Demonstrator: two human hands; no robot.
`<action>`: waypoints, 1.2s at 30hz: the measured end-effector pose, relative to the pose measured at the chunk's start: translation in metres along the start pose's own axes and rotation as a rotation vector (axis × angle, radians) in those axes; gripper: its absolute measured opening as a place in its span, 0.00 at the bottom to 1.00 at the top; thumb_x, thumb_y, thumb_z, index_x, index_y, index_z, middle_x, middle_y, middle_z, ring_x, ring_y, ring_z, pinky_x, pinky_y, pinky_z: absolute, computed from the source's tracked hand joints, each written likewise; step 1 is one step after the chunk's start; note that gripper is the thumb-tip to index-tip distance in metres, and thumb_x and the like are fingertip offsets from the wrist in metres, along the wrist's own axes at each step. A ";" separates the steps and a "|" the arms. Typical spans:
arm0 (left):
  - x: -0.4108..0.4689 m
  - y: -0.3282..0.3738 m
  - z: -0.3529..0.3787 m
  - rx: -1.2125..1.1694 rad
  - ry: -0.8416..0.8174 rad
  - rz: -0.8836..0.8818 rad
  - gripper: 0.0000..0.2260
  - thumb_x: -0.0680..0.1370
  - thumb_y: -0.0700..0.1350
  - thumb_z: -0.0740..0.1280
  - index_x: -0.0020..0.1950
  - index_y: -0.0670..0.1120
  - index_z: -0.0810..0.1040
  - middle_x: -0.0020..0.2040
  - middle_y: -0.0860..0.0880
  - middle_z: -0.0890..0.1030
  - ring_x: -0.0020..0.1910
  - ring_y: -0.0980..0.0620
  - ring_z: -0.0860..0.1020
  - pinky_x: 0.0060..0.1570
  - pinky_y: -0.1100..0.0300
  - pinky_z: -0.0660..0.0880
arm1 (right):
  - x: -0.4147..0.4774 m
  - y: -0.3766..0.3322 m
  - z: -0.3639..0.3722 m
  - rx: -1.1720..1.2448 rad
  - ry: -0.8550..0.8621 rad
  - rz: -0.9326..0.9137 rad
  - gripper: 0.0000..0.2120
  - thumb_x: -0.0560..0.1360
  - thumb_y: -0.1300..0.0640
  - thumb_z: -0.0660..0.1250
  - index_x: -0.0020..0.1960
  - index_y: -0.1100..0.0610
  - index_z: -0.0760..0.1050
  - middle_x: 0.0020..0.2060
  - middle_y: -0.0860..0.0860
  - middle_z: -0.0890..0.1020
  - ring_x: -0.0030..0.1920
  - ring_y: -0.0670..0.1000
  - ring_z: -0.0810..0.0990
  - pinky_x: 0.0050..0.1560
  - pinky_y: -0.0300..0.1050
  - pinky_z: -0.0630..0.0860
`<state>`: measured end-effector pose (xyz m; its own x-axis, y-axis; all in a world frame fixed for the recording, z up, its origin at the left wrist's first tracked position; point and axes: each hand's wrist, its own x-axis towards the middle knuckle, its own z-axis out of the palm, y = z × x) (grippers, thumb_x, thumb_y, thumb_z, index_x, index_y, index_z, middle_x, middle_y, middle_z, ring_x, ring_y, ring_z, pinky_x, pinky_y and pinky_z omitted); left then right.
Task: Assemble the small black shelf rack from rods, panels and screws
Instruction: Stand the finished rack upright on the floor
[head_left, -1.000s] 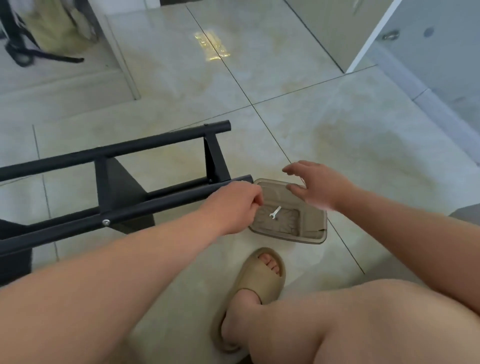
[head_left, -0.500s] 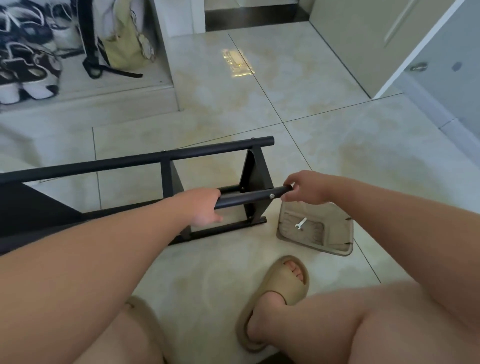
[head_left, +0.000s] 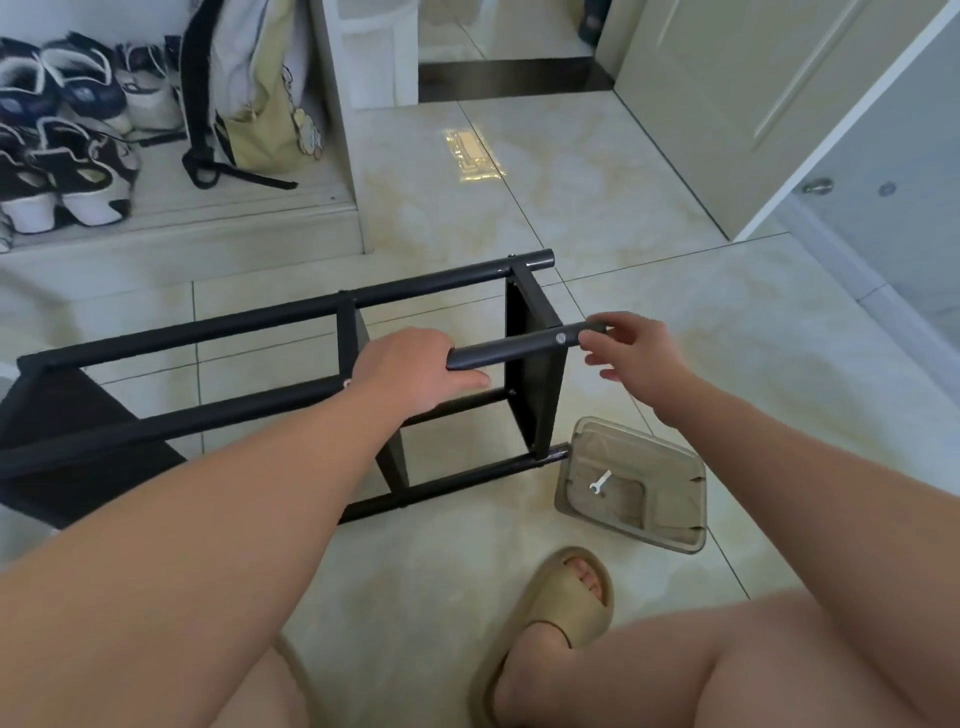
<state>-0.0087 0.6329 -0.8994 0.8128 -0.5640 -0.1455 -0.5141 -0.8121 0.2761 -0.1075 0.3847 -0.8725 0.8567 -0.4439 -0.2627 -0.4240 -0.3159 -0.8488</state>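
Sideways, rack (head_left: 535, 400) lies, long axis left-right; left grip (head_left: 415, 374) wraps rod (head_left: 514, 347); right grip (head_left: 639, 358) loose at tip.

A single wide-angle view from the person's head looks forward and steeply down, close over both forearms and knees, onto the tiled floor (head_left: 597, 218), with a doorway farther off.

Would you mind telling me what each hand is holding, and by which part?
The left hand grips the raised near rod just inside the end panel. The right hand touches that rod's free end; whether it pinches it cannot be told.
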 end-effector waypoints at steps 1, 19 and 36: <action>0.002 0.002 -0.009 -0.014 0.044 -0.007 0.25 0.71 0.75 0.60 0.37 0.53 0.72 0.34 0.54 0.76 0.32 0.54 0.74 0.29 0.59 0.64 | -0.001 -0.007 0.000 0.031 0.033 -0.029 0.10 0.79 0.55 0.71 0.59 0.50 0.77 0.48 0.52 0.85 0.50 0.52 0.85 0.52 0.49 0.81; -0.035 -0.021 -0.128 -0.641 0.666 -0.195 0.18 0.74 0.60 0.69 0.29 0.53 0.71 0.24 0.58 0.73 0.27 0.59 0.72 0.29 0.62 0.63 | -0.021 -0.050 -0.004 -0.013 0.222 -0.100 0.36 0.78 0.46 0.71 0.80 0.49 0.58 0.77 0.47 0.67 0.75 0.51 0.66 0.68 0.52 0.69; -0.045 -0.059 -0.117 -1.086 0.687 -0.394 0.13 0.75 0.52 0.68 0.36 0.47 0.72 0.30 0.50 0.71 0.31 0.50 0.72 0.32 0.59 0.68 | 0.002 -0.084 0.042 0.155 0.186 -0.190 0.09 0.76 0.62 0.71 0.48 0.51 0.73 0.46 0.48 0.84 0.50 0.55 0.83 0.56 0.59 0.81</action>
<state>0.0171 0.7242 -0.7979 0.9916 0.1272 0.0251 -0.0002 -0.1921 0.9814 -0.0579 0.4457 -0.8207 0.8417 -0.5396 -0.0162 -0.1991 -0.2825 -0.9384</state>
